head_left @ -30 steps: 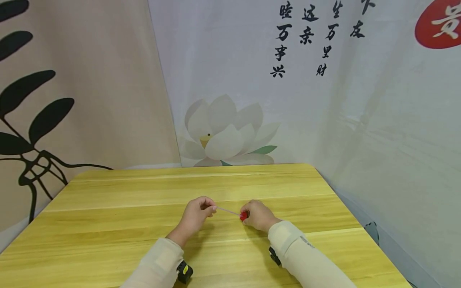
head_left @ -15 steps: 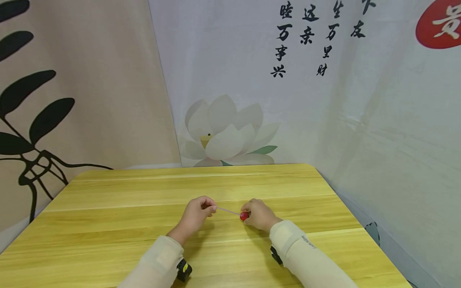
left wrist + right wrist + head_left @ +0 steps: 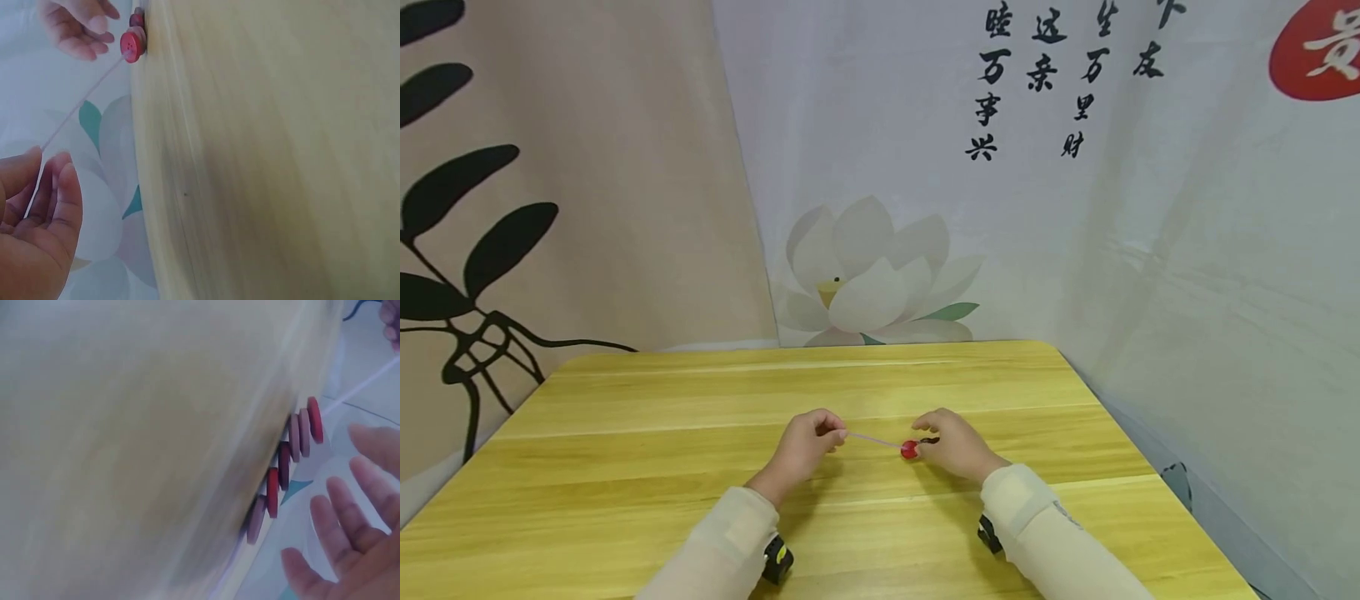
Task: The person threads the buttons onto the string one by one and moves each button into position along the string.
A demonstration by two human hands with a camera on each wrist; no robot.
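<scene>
Several red, pink and dark red buttons [image 3: 272, 492] stand on edge in a loose row along a thin pale string [image 3: 874, 439], on the tabletop. At the row's left end is a bright red button [image 3: 130, 47], the string coming out of its face. My left hand [image 3: 805, 446] pinches that string between thumb and index finger, drawing it in a straight slanting line. Just right of the red button, my right hand [image 3: 958, 446] has its fingers spread and apart from the buttons in the right wrist view. Beyond the last button the string [image 3: 226, 572] trails along the wood.
A yellow wood-grain table [image 3: 700, 400] lies under both hands. Behind it hangs a pale cloth backdrop [image 3: 880, 100] printed with a lotus, leaves and writing. Black wrist cameras sit on both cream sleeves.
My right fingers have let go of the buttons and spread, and that hand has shifted slightly right. The dark part of the row now shows. My left hand keeps its pinch, nearly still.
</scene>
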